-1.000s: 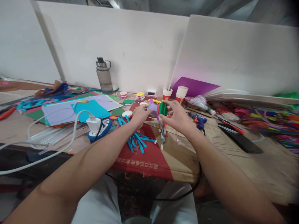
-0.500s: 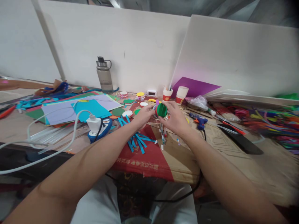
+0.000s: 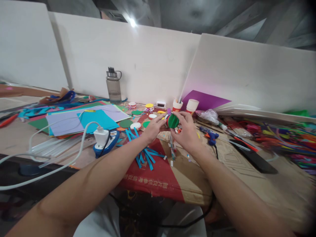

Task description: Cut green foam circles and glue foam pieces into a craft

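Note:
Both my hands meet over the middle of the table and hold a small round paper craft (image 3: 172,120) with a green face, a red rim and a purple piece at its back. My left hand (image 3: 153,127) pinches its left side with the fingertips. My right hand (image 3: 186,131) cups it from the right, fingers curled over the top. Blue paper strips (image 3: 144,152) lie fanned on the red and brown cardboard (image 3: 158,177) just below my hands.
Coloured paper sheets (image 3: 81,119) and paper discs (image 3: 125,123) lie left. A white plug on a blue device (image 3: 105,140) trails a white cable. A water bottle (image 3: 113,86), two paper cups (image 3: 192,105), a blue glue gun (image 3: 209,135), a black phone (image 3: 254,154) and pipe cleaners (image 3: 291,138) surround the work spot.
The green disc and the purple piece, apart a second ago, are now pressed together between my hands. The view has tilted up slightly.

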A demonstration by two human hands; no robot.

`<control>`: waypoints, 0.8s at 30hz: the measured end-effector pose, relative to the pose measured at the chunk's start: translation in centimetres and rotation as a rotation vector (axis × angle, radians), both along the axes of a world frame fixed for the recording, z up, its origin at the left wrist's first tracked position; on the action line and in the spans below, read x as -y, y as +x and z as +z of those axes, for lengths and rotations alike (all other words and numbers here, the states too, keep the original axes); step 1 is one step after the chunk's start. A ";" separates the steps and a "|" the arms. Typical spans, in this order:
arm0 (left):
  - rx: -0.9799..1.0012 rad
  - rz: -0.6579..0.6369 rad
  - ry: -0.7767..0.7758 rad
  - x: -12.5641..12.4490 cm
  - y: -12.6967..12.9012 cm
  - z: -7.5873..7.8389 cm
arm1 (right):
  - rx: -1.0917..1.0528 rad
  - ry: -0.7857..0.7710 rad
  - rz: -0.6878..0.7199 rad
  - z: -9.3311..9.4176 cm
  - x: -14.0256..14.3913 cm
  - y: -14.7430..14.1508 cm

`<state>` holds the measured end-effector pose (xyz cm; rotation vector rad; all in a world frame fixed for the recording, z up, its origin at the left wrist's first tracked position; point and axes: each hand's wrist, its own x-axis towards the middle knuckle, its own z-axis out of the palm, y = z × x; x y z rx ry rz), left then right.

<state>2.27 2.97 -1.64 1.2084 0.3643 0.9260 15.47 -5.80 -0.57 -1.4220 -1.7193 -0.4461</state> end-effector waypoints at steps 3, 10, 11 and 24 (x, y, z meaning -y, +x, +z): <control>-0.004 0.024 0.065 0.0 0.0 -0.2 | 0.002 0.028 -0.008 0.1 0.1 -0.1; -0.036 0.115 0.231 0.6 -0.4 0.6 | 0.027 0.086 -0.009 0.1 0.2 -0.3; -0.038 0.130 0.254 0.7 -0.5 0.8 | 0.024 0.093 -0.006 0.0 0.1 -0.3; -0.047 0.107 0.319 1.1 -0.3 0.7 | 0.041 0.109 -0.047 -0.2 0.0 -0.6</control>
